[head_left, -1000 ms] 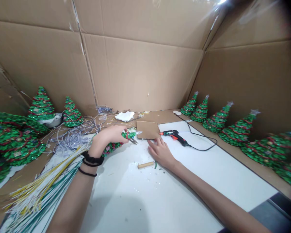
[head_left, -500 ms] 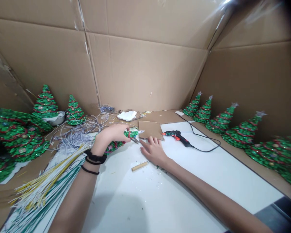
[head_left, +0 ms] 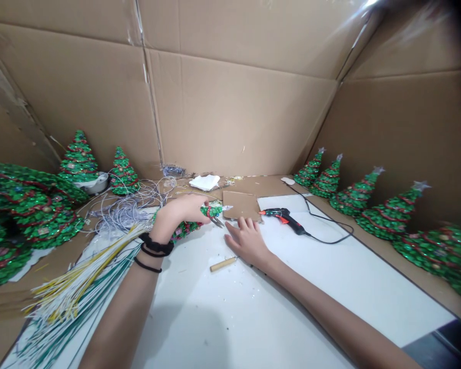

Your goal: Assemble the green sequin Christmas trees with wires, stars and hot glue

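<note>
My left hand (head_left: 186,209), with black bands at the wrist, is closed around a small green Christmas tree (head_left: 188,229) lying on its side. The silver star tip of the tree points right, and my palm hides part of its body. Narrow metal tips (head_left: 217,222), of a tool I cannot make out fully, stick out below that hand. My right hand (head_left: 249,241) lies palm down with fingers spread, its fingertips at the near edge of a brown cardboard square (head_left: 241,205). Just below it rests a wooden-handled tool (head_left: 223,264).
A glue gun (head_left: 282,215) with a black cord lies right of the cardboard. Bundled yellow, white and green wires (head_left: 80,282) spread at left. Decorated trees (head_left: 125,171) stand along both sides. A folded white cloth (head_left: 205,182) is at the back, before cardboard walls.
The whole view has shifted slightly, so everything appears a little further right. My left hand keeps its hold on the tree; my right hand still lies at the cardboard.
</note>
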A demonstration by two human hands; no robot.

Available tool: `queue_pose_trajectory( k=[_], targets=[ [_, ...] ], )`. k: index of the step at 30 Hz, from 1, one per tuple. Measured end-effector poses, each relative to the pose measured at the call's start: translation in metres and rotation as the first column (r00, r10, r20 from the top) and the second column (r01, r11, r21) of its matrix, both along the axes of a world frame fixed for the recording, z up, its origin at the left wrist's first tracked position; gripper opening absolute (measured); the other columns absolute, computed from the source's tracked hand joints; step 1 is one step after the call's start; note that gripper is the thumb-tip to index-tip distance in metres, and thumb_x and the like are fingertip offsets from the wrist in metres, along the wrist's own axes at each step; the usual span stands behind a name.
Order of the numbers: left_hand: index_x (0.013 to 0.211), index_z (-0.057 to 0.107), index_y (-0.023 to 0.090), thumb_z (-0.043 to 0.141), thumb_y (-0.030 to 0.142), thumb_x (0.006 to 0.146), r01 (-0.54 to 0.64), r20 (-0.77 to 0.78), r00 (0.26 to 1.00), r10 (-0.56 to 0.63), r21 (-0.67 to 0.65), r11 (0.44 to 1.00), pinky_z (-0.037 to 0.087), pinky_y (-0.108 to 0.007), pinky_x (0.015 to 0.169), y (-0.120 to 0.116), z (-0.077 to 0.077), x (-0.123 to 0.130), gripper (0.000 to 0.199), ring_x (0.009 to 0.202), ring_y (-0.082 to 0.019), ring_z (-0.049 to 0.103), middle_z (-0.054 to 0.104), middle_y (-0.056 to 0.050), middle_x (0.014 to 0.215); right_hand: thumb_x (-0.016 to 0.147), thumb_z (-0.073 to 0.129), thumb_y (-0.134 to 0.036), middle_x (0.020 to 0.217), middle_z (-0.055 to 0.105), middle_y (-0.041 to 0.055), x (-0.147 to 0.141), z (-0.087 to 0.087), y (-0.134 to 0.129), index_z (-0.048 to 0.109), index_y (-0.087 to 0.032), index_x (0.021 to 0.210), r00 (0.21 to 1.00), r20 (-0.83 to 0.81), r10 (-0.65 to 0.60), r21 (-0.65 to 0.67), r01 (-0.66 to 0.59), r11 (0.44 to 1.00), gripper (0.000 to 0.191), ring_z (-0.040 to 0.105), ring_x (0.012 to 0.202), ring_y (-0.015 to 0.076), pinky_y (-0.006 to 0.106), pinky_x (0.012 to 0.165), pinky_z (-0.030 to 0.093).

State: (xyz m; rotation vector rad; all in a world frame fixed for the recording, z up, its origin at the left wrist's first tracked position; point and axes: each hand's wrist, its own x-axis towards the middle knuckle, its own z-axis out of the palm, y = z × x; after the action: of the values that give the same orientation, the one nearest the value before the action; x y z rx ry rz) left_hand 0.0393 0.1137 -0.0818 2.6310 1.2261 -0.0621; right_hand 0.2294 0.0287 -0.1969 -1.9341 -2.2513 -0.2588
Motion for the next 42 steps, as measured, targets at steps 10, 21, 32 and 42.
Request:
queue_pose_trajectory(
  k=[10, 21, 32, 42],
  targets=[
    [0.097, 0.059, 0.022, 0.059, 0.040, 0.066, 0.037, -0.024, 0.999, -0.036, 0.018, 0.999, 0.046, -0.030, 0.069, 0.001, -0.004, 0.002, 0.035, 0.088, -0.025, 0.063, 0.068, -0.007, 0.103, 0.091, 0.041, -0.045, 0.101, 0.050, 0.0107, 0.013, 0.001, 0.002, 0.060, -0.031, 0.121, 0.996, -0.085, 0.023, -0.011, -0.024, 1.000, 0.038, 0.043, 0.095, 0.0264, 0.040, 0.084, 0.032],
    [0.099, 0.059, 0.021, 0.061, 0.043, 0.064, 0.033, -0.026, 0.999, -0.033, 0.012, 0.999, 0.047, -0.030, 0.069, 0.000, -0.001, -0.001, 0.041, 0.089, -0.026, 0.063, 0.068, -0.009, 0.102, 0.079, 0.064, -0.033, 0.077, 0.044, -0.0002, -0.006, 0.083, 0.046, 0.070, -0.020, 0.082, 0.582, -0.768, 0.269, 0.151, -0.244, 0.958, 0.014, 0.045, 0.072, 0.0142, 0.028, 0.070, 0.041],
    [0.094, 0.060, 0.020, 0.059, 0.036, 0.065, 0.020, 0.021, 1.000, -0.019, -0.031, 0.999, 0.047, -0.030, 0.069, -0.003, 0.005, -0.005, 0.033, 0.084, -0.024, 0.064, 0.069, -0.008, 0.098, 0.079, 0.062, -0.032, 0.076, 0.051, 0.0007, -0.033, 0.073, 0.051, 0.066, -0.016, 0.073, 0.509, -0.814, 0.279, 0.146, -0.286, 0.947, 0.017, 0.049, 0.072, 0.0133, 0.026, 0.067, 0.040],
    [0.098, 0.056, 0.023, 0.061, 0.039, 0.065, 0.081, 0.157, 0.984, -0.083, 0.019, 0.997, 0.044, -0.028, 0.064, 0.001, 0.000, -0.006, 0.036, 0.082, -0.023, 0.062, 0.067, -0.004, 0.098, 0.074, 0.063, -0.043, 0.076, 0.063, 0.0040, -0.033, 0.077, 0.052, 0.058, -0.017, 0.072, 0.319, -0.920, 0.229, 0.139, -0.280, 0.950, 0.027, 0.058, 0.073, 0.0156, 0.029, 0.070, 0.045]
  ],
)
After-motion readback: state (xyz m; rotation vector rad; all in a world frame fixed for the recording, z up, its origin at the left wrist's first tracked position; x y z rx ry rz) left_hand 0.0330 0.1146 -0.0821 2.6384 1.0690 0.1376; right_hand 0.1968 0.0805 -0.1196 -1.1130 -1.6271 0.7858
